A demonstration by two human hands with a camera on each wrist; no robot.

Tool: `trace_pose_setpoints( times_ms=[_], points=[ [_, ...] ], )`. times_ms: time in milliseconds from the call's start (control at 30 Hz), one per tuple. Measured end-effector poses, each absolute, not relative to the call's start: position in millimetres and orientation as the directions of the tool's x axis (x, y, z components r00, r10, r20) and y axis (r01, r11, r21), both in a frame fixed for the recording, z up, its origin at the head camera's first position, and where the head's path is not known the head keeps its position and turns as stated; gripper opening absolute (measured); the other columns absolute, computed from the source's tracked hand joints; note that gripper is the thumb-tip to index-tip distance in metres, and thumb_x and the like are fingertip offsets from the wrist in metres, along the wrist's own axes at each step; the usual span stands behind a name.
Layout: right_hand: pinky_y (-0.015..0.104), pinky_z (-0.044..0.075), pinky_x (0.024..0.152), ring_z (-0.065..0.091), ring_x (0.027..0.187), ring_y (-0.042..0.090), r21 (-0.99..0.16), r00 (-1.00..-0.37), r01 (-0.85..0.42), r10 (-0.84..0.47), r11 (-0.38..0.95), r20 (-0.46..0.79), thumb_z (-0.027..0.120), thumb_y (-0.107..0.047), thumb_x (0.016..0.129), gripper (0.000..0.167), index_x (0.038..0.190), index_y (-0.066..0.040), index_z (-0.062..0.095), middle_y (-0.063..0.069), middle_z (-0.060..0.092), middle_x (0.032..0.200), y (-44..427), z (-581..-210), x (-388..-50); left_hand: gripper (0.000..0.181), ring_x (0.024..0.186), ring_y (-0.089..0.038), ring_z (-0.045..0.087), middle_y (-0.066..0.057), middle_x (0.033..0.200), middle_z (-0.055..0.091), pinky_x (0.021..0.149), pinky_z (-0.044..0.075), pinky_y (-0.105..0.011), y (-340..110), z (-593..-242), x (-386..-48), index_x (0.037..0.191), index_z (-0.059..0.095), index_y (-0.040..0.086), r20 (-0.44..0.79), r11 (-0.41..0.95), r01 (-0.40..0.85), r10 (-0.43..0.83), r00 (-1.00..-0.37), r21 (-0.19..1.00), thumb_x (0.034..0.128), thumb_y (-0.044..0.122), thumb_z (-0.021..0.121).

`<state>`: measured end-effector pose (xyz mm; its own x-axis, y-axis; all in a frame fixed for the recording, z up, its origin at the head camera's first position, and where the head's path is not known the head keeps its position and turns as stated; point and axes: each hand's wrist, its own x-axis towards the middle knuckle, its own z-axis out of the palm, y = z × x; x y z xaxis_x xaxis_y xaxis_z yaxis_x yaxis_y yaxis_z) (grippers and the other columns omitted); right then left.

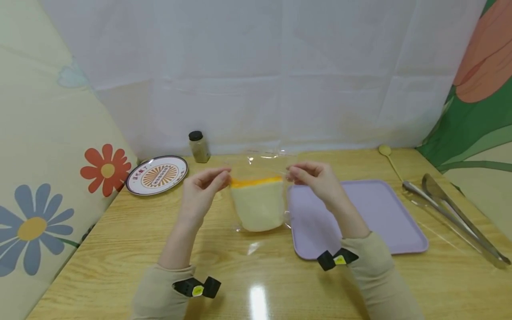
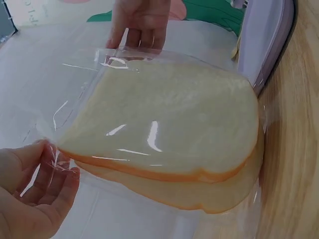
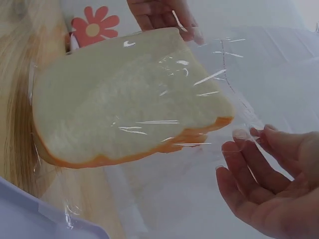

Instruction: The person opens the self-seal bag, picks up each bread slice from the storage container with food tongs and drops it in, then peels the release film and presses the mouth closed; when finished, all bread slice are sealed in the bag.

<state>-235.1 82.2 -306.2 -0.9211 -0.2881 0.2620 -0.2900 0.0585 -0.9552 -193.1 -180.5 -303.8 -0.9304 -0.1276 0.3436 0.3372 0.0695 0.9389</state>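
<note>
Slices of bread [image 1: 260,206] with an orange-brown crust sit inside a clear plastic bag [image 1: 256,162], held up over the table in the head view. My left hand [image 1: 200,195] pinches the bag's left edge between thumb and fingers. On the other side, my right hand [image 1: 322,184] pinches the bag's right edge. The left wrist view shows at least two slices of bread [image 2: 174,119], stacked, with the plastic bunched at the left fingertips. In the right wrist view the bag's film stretches past the bread toward the right fingertips.
A purple tray [image 1: 376,213] lies to the right, partly under my right forearm. Beyond it are metal tongs [image 1: 460,218], a fork [image 1: 418,203] and a yellow spoon [image 1: 390,158]. A patterned plate [image 1: 158,175] and a black-capped jar [image 1: 198,147] stand at the back left.
</note>
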Motion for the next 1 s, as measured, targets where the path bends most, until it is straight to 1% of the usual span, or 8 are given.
trace_pose_setpoints(
  times_ms=[67,133,267,433,533,667,767,1000],
  points=[
    [0.023,0.056,0.08,0.066,0.081,0.002,-0.952,-0.919,-0.304,-0.272,0.033,0.284,0.058,-0.009,0.093,0.027,0.109,0.012,0.061,-0.011,0.07,0.083,81.2,-307.6,-235.1,0.013,0.074,-0.002,0.066,0.013,0.077,0.07,0.077,0.057,-0.02,-177.6,-304.9,-193.8,0.09,0.071,0.012,0.351,0.041,0.349,-0.164,-0.922,0.936,0.089,0.003,0.062],
    [0.022,0.055,0.08,0.066,0.081,0.003,-0.951,-0.922,-0.308,-0.248,-0.001,0.298,0.058,-0.01,0.094,0.027,0.108,0.013,0.061,-0.015,0.07,0.081,80.2,-309.0,-235.0,0.019,0.075,-0.002,0.067,0.013,0.077,0.071,0.078,0.056,-0.02,-175.9,-305.5,-193.8,0.083,0.068,0.02,0.353,0.006,0.358,-0.185,-0.917,0.934,0.0897,0.003,0.061],
    [0.021,0.055,0.079,0.065,0.08,0.005,-0.947,-0.924,-0.315,-0.211,-0.057,0.32,0.057,-0.013,0.094,0.03,0.106,0.015,0.06,-0.016,0.071,0.08,76.7,-310.2,-233.8,0.016,0.081,-0.005,0.07,0.01,0.081,0.073,0.081,0.056,-0.023,-176.0,-305.8,-193.9,0.086,0.065,0.017,0.367,-0.085,0.385,-0.175,-0.914,0.919,0.0925,0.005,0.057],
    [0.022,0.055,0.075,0.065,0.076,0.006,-0.947,-0.928,-0.305,-0.192,-0.101,0.32,0.057,-0.013,0.094,0.031,0.105,0.015,0.06,-0.014,0.071,0.077,72.7,-310.6,-233.5,0.013,0.085,-0.007,0.071,0.008,0.085,0.074,0.082,0.056,-0.024,-179.9,-305.2,-193.4,0.093,0.068,0.017,0.338,-0.121,0.354,-0.138,-0.931,0.927,0.0933,0.011,0.057],
    [0.022,0.056,0.076,0.068,0.076,0.006,-0.953,-0.94,-0.26,-0.185,-0.155,0.287,0.057,-0.012,0.094,0.026,0.105,0.011,0.063,-0.012,0.072,0.077,72.0,-311.1,-234.3,0.014,0.087,-0.007,0.07,0.008,0.086,0.074,0.083,0.055,-0.024,-181.4,-303.8,-192.1,0.093,0.07,0.019,0.297,-0.135,0.312,-0.118,-0.947,0.94,0.0933,0.014,0.057],
    [0.023,0.056,0.078,0.069,0.077,0.008,-0.951,-0.952,-0.19,-0.193,-0.242,0.239,0.055,-0.011,0.095,0.015,0.095,-0.008,0.071,-0.009,0.072,0.078,72.3,-310.8,-234.8,0.014,0.089,-0.006,0.07,0.009,0.087,0.074,0.086,0.055,-0.025,-181.2,-301.9,-190.4,0.091,0.07,0.022,0.253,-0.153,0.266,-0.096,-0.963,0.952,0.0936,0.016,0.057],
    [0.022,0.056,0.078,0.069,0.078,0.008,-0.945,-0.95,-0.16,-0.214,-0.284,0.225,0.052,-0.011,0.097,0.022,0.085,-0.018,0.07,-0.008,0.073,0.079,72.8,-310.2,-234.7,0.015,0.089,-0.004,0.069,0.01,0.089,0.073,0.087,0.054,-0.023,-181.5,-301.1,-190.0,0.091,0.07,0.023,0.239,-0.155,0.25,-0.082,-0.967,0.956,0.0946,0.018,0.056],
    [0.02,0.054,0.071,0.068,0.073,0.006,-0.952,-0.957,-0.127,-0.216,-0.277,0.191,0.049,-0.014,0.098,0.026,0.081,-0.019,0.069,-0.008,0.072,0.076,72.1,-309.1,-233.2,0.015,0.084,-0.003,0.067,0.01,0.088,0.073,0.086,0.054,-0.02,-185.3,-301.5,-191.8,0.092,0.069,0.021,0.231,-0.169,0.24,-0.069,-0.971,0.956,0.0955,0.02,0.054]
  ],
)
